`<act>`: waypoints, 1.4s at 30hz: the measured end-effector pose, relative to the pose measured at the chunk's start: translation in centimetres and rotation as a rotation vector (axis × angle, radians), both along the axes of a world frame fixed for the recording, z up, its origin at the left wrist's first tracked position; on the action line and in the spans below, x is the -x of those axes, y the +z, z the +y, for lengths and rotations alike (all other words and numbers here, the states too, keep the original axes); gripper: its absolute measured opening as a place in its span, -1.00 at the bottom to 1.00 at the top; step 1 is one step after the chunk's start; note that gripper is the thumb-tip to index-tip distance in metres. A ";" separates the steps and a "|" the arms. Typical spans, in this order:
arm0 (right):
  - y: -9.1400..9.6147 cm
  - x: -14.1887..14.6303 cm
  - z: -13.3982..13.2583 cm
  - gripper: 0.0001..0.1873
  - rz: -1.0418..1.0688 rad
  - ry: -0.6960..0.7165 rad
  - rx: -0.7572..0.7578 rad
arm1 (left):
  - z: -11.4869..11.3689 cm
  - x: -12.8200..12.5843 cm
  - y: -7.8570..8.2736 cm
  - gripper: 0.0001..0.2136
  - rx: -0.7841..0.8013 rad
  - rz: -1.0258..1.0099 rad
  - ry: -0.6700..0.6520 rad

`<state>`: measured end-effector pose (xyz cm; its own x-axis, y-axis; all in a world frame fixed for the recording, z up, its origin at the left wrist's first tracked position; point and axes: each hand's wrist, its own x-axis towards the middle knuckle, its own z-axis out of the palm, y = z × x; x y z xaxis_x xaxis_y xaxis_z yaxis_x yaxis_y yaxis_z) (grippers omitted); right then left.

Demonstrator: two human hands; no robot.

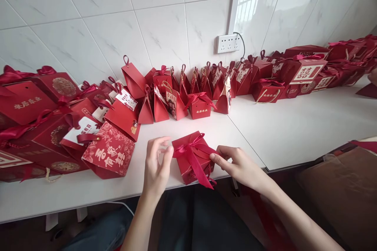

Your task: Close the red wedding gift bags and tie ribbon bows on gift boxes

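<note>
A small red gift box (184,166) stands near the table's front edge, with a crimson ribbon (196,166) tied in a bow on its top. One ribbon tail hangs down over the near side, beside a twisted red cord (211,172). My right hand (235,162) is at the box's right side, thumb and forefinger closed on the right part of the ribbon. Just left of the box, my left hand (157,160) has its fingers loosely curved and apart, holding nothing. Left of that hand, a red patterned box with white characters (108,151) leans on other boxes.
Red gift boxes (200,106) stand in rows along the tiled wall (159,27), with stacks at left (26,102) and right (304,70). A power socket strip (228,44) is on the wall. A brown carton (341,180) sits below the white table (244,137). Part of another person's hand (373,76) shows at far right.
</note>
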<state>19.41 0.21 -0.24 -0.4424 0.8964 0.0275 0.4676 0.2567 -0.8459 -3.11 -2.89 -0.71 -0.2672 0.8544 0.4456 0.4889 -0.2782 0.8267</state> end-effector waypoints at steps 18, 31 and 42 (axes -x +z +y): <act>1.0 0.6 -2.4 -0.65 0.126 0.016 -0.017 | 1.8 -0.3 1.9 -0.82 0.260 0.196 -0.378; 1.5 -0.9 0.1 -0.45 0.057 -0.210 -0.082 | 1.1 0.4 0.5 -0.69 0.224 -0.161 -0.021; 2.3 2.5 2.6 -0.39 0.015 -0.117 0.032 | -0.1 -0.1 1.1 -0.60 0.396 -0.101 -0.107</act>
<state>16.90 2.85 2.11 -0.3344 0.9424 0.0038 0.4798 0.1738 -0.8600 -2.99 -2.95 0.36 -0.1927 0.9798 0.0534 0.3859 0.0256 0.9222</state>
